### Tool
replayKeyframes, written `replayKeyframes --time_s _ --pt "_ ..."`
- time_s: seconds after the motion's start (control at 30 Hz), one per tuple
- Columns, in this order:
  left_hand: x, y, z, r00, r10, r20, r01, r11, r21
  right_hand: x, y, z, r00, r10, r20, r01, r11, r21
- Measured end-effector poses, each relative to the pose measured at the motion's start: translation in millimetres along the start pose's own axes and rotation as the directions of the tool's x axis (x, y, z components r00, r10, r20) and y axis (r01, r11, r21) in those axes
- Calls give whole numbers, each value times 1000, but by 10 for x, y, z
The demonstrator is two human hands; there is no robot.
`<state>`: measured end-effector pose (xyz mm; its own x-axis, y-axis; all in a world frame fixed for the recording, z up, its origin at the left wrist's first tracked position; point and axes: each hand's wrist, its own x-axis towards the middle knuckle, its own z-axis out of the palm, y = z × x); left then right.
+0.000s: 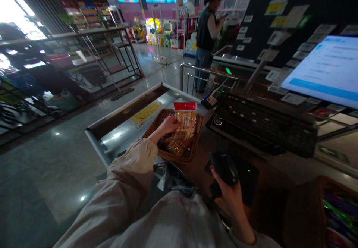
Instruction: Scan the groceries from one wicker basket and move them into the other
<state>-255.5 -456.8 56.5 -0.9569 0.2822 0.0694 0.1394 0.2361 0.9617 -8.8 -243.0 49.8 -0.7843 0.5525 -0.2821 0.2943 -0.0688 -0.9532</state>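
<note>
A red-topped snack packet (184, 126) with golden contents, brown woven basket (192, 128), beige sleeve (125, 173), black scanner (224, 168).

Counted, in my view: two hands of my own, my left hand (165, 125) and my right hand (228, 199). One clear snack packet (184, 123) in the left; one dark handheld scanner (225, 168) in the right. Centre: one woven basket (179, 159). Right: one keyboard (265, 125), one screen (321, 71). Lower right corner: a second basket (303, 218). Upper centre: one other person (205, 31).
</note>
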Motion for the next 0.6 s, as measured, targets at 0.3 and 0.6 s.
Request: replayKeyframes --time_s 0.3,0.6 --pt "-188 925 923 948 269 169 -199 918 -343 -56 -57 -342 980 -81 -182 93 994 62" --pt "-405 896 2450 909 196 368 -72 943 -325 -335 116 -856 891 -154 -427 216 971 99"
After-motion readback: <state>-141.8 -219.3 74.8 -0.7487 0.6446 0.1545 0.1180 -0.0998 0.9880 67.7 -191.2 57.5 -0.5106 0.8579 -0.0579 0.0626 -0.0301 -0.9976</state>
